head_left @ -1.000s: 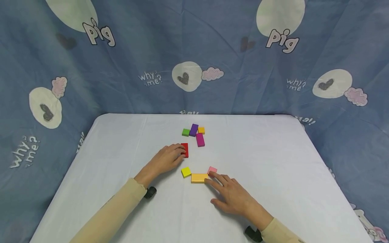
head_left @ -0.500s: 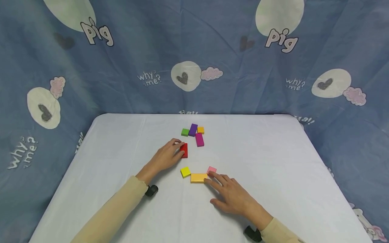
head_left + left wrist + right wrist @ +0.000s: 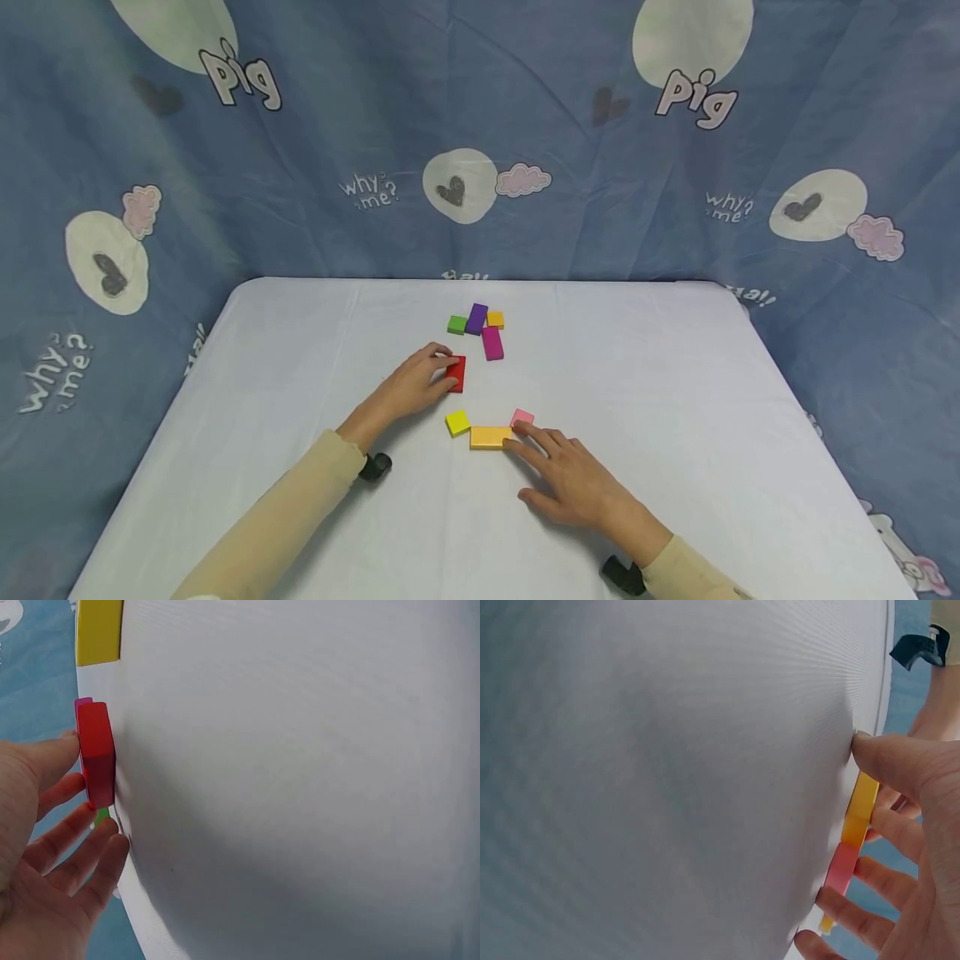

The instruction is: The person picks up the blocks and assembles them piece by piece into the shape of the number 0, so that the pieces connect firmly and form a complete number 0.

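My left hand (image 3: pixel 411 385) pinches a red rectangular block (image 3: pixel 457 374) between thumb and index finger at the middle of the table. In the left wrist view, the thumb lies along one side of the red block (image 3: pixel 97 754), while the other fingers are loosely spread below. My right hand (image 3: pixel 573 483) rests relaxed on the table, thumb apart. Its fingertips are right at the end of a yellow-orange rectangular block (image 3: pixel 490 438) and a small pink block (image 3: pixel 522 417). Touching that long block's left end is a bright yellow square block (image 3: pixel 457 423).
Farther back sits a loose cluster: a green block (image 3: pixel 457 325), a purple block (image 3: pixel 477 319), a small orange block (image 3: pixel 496 320) and a magenta block (image 3: pixel 492 343). The white table (image 3: pixel 637 358) ends at a blue printed cloth (image 3: pixel 570 233).
The left hand's fingers have drawn back from over the red block to its edges, and the block has slid slightly toward the person. The right hand stays put.
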Action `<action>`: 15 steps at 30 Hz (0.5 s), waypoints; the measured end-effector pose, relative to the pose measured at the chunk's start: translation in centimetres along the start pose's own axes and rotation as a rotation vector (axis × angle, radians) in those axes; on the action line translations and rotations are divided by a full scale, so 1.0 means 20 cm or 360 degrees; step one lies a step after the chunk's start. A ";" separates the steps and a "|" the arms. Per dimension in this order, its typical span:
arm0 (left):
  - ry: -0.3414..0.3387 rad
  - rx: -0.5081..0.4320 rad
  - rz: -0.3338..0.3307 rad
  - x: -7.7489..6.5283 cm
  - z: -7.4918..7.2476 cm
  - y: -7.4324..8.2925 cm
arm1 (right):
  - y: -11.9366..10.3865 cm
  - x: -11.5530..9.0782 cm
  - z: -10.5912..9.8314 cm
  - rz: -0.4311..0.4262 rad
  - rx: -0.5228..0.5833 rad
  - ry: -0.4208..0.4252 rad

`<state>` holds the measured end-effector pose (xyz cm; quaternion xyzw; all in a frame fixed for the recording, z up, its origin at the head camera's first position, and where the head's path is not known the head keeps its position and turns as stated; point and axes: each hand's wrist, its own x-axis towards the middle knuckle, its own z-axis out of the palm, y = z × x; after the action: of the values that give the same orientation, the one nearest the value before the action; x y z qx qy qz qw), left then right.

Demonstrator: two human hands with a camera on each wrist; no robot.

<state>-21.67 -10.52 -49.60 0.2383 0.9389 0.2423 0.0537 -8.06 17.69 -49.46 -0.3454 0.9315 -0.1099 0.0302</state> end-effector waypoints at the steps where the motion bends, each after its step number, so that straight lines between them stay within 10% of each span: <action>1: -0.0003 -0.0004 -0.0005 0.00 0.00 0.00 | 0.00 0.00 0.00 0.0000 0.0002 -0.0001; 15: -0.0013 -0.0040 -0.0005 -0.03 0.00 0.01 | 0.00 0.00 0.00 -0.0021 -0.0004 0.0022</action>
<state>-20.98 -10.65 -49.47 0.2371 0.9359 0.2531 0.0609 -8.07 17.72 -49.56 -0.3509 0.9295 -0.1113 0.0228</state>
